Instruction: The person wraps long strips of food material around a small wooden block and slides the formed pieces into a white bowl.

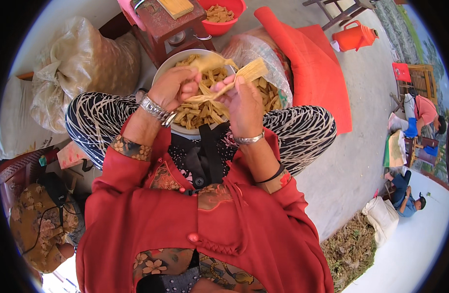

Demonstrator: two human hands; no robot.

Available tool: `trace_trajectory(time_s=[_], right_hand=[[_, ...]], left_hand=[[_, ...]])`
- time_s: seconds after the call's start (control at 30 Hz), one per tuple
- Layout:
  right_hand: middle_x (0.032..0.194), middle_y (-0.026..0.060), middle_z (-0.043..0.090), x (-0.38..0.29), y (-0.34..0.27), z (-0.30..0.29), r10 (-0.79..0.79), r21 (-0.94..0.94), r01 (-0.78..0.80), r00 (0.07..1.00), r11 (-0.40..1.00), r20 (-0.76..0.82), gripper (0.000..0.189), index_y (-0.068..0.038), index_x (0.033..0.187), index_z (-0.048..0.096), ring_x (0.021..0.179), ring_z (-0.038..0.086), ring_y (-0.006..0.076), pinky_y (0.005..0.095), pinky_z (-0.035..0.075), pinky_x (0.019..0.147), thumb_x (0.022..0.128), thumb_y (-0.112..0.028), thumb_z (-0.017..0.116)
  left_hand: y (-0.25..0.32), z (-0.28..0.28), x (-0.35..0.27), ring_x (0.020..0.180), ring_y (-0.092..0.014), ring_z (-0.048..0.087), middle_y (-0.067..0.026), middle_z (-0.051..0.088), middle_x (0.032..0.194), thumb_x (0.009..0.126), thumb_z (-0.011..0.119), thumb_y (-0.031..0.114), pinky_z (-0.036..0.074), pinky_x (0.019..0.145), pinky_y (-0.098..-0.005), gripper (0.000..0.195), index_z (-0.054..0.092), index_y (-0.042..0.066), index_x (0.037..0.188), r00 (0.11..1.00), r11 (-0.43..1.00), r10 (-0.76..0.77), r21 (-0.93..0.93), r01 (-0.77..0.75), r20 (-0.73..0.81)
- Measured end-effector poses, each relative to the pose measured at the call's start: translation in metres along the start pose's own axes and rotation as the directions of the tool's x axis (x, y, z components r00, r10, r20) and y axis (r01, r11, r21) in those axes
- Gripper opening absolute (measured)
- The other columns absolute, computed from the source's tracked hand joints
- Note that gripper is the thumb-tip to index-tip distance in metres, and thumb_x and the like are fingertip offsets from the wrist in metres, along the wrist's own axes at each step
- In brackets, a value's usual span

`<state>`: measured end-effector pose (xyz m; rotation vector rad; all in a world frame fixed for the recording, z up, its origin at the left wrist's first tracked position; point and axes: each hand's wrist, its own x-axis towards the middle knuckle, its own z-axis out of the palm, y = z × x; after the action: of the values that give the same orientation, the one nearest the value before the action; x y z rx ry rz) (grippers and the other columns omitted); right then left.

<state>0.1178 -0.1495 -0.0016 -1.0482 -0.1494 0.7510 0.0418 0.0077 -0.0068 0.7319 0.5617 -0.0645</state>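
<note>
My left hand [180, 86], a metal watch on its wrist, pinches a blurred yellow dried strip [210, 63] between thumb and fingers. In my right hand [244, 104] is a flat, ribbed, fan-ended yellow piece [253, 70], perhaps folded husk; its twisted tail [200, 98] stretches towards my left hand. Both hands are over a pale round basin [161, 69] set between my knees. Many small folded yellow pieces [195, 115] fill it. Beside the basin, a clear plastic bag [246, 47] holds more such pieces [266, 93].
Ahead stands a red-brown wooden stool [166, 23] with a small wooden board [177, 7]. Behind it is a red basin [230, 27] of pieces. A red mat [319, 84] and thermos [352, 37] are right; a full sack [85, 66] is left. Several people sit nearby, one [38, 219] close left.
</note>
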Motion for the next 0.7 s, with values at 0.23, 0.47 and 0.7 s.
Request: trace_trajectory(time_s=[0.23, 0.47, 0.7], right_hand=[[0.076, 0.0058, 0.058, 0.026, -0.009, 0.017, -0.272, -0.44, 0.321, 0.947, 0.839, 0.172, 0.027, 0.002, 0.093, 0.059, 0.066, 0.053, 0.013, 0.0258, 0.044, 0.065, 0.093, -0.021, 0.044], [0.051, -0.0054, 0.033, 0.047, -0.026, 0.03, 0.239, -0.481, -0.078, 0.928, 0.873, 0.285, 0.029, -0.003, 0.076, 0.055, 0.041, 0.028, 0.005, 0.0216, 0.026, 0.036, 0.089, -0.026, 0.043], [0.06, -0.0018, 0.048, 0.064, -0.034, 0.022, 0.371, -0.627, 0.152, 0.691, 0.764, 0.621, 0.044, -0.004, 0.077, 0.055, 0.046, 0.033, 0.003, 0.0177, 0.024, 0.041, 0.092, -0.042, 0.038]], left_hand=[[0.019, 0.013, -0.018, 0.049, -0.003, 0.027, 0.0057, 0.035, 0.058, 0.091, 0.048, 0.022, 0.018, 0.043, -0.019, 0.023, 0.047, 0.007, 0.072, 0.96, 0.954, 0.006, 0.286, -0.09, 0.281], [0.049, 0.02, -0.034, 0.087, -0.036, 0.057, -0.0127, 0.058, 0.102, 0.077, 0.062, 0.006, 0.048, 0.07, -0.0373, 0.017, 0.058, 0.001, 0.092, 0.531, -0.237, 0.677, 0.834, -0.498, 0.51], [0.052, 0.006, -0.036, 0.085, -0.035, 0.058, -0.0121, 0.062, 0.093, 0.079, 0.061, 0.006, 0.049, 0.069, -0.0373, 0.015, 0.057, 0.003, 0.093, 0.587, -0.293, 0.549, 0.795, -0.531, 0.594]])
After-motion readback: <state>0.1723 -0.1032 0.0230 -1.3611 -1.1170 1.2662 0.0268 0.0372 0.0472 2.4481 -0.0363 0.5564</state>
